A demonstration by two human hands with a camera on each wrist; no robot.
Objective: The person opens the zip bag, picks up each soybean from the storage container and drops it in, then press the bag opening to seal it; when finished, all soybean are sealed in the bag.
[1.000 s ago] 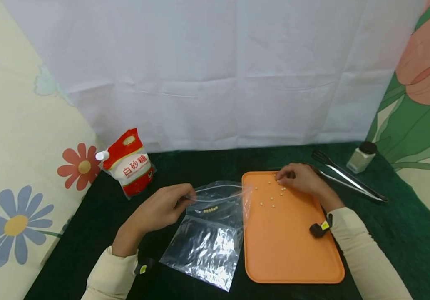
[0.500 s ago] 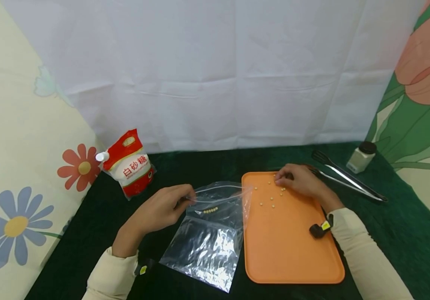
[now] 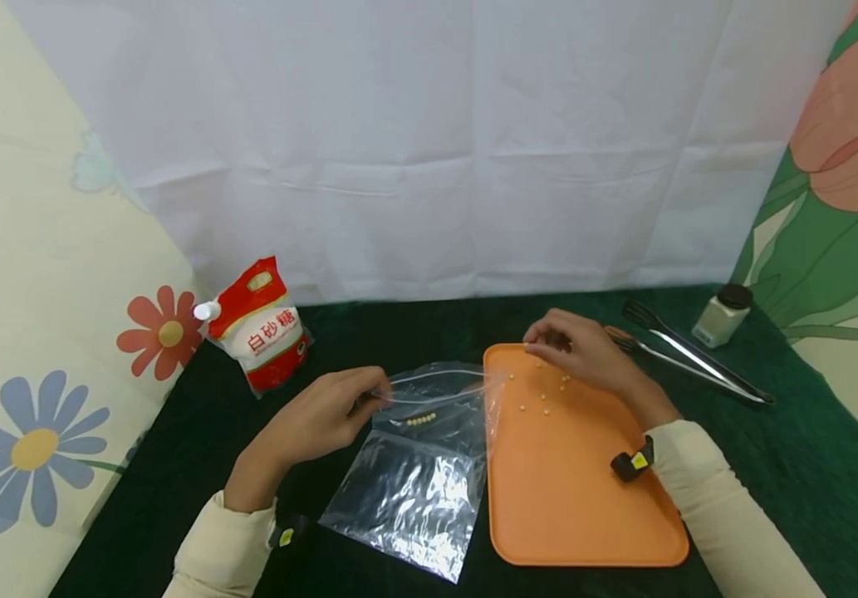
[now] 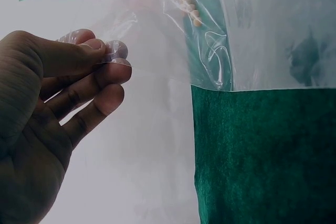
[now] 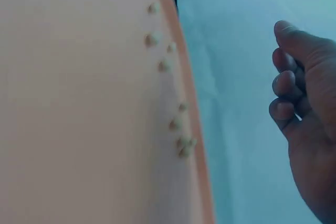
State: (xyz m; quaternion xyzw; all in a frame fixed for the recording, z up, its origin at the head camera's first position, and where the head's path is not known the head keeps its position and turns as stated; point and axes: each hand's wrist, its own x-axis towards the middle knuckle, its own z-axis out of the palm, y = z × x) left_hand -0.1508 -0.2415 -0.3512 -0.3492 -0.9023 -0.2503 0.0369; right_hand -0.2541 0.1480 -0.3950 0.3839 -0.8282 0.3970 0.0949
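Observation:
My left hand (image 3: pixel 331 415) pinches the upper left edge of a clear zip bag (image 3: pixel 417 490) between thumb and fingers. Inside the bag, a short row of small pale-yellow balls (image 3: pixel 421 419) lies below the zip strip; they show in the left wrist view too (image 4: pixel 190 9). Above the far edge of an orange tray (image 3: pixel 578 490), my right hand (image 3: pixel 585 349) has thumb and index fingertips together, pinching a small ball that the fingers mostly hide. Several more balls (image 5: pixel 174 124) lie scattered on the tray's far part. The bag's right edge overlaps the tray's left rim.
A red and white sugar pouch (image 3: pixel 260 328) with a white cap stands at the back left. Metal tongs (image 3: pixel 698 357) with dark ends lie right of the tray, beside a dark-lidded jar (image 3: pixel 723 314). Dark green cloth (image 3: pixel 399 332) covers the table; a white sheet hangs behind.
My right hand has risen off the tray and shifted slightly left toward its far left corner, fingertips together. My left hand and the bag have stayed put.

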